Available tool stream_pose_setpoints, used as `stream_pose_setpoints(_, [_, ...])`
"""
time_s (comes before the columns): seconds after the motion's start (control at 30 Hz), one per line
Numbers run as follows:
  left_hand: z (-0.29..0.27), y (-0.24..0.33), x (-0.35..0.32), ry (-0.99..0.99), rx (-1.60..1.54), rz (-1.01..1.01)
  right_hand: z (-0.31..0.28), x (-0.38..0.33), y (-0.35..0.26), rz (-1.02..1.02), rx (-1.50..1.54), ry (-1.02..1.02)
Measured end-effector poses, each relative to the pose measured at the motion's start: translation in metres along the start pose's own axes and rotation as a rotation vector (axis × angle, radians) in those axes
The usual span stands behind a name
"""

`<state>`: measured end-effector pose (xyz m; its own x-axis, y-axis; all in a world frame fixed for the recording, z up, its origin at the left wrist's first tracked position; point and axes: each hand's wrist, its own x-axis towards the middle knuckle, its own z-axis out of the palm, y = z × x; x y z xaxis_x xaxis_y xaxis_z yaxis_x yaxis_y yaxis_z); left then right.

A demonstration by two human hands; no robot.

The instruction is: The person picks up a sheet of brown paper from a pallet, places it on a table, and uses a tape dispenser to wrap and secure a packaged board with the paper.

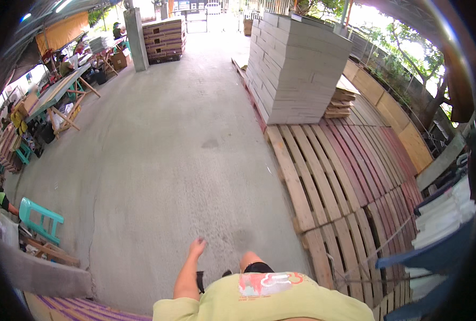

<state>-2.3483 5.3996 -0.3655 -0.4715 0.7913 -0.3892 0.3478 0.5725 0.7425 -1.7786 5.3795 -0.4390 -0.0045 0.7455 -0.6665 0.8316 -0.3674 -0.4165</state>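
Note:
My left hand (197, 246) hangs low over the concrete floor (158, 176), its bare forearm reaching out from a yellow-green shirt (281, 294). The fingers look curled, with a small dark spot at their tips; what they hold, if anything, is too small to make out. No other object touches this hand. My right hand is out of sight. One knee (250, 259) shows in front of the shirt, below a dark shorts hem.
Wooden pallets (313, 171) line the right side, bearing a tall stack of grey-white boards (286, 69). A turquoise plastic stool (41, 220) stands at left. Beyond are trestle tables (56, 96) with seated people, a concrete pillar (137, 40) and stacked brown cartons (164, 40).

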Motion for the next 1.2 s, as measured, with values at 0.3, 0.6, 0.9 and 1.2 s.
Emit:
stream_pose_setpoints(0.3, [0.014, 0.249, 0.305, -0.312, 0.033, 0.277, -0.106, 0.173, -0.181, 0.316, -0.032, 0.01])
stream_pose_setpoints(0.6, [-0.078, 0.105, 0.417, 0.133, 0.118, -0.479, -0.233, 0.516, -0.687, -0.654, 0.012, 0.001])
stream_pose_setpoints(0.9, [-0.097, 0.166, 0.651, -0.283, -0.015, -1.062, -0.346, 0.73, -0.948, -0.627, 0.093, -0.039])
stream_pose_setpoints(1.2, [-0.138, 0.552, 1.218, 0.059, -0.152, 0.053, -0.442, 0.845, -0.846, 0.216, 0.084, -0.058])
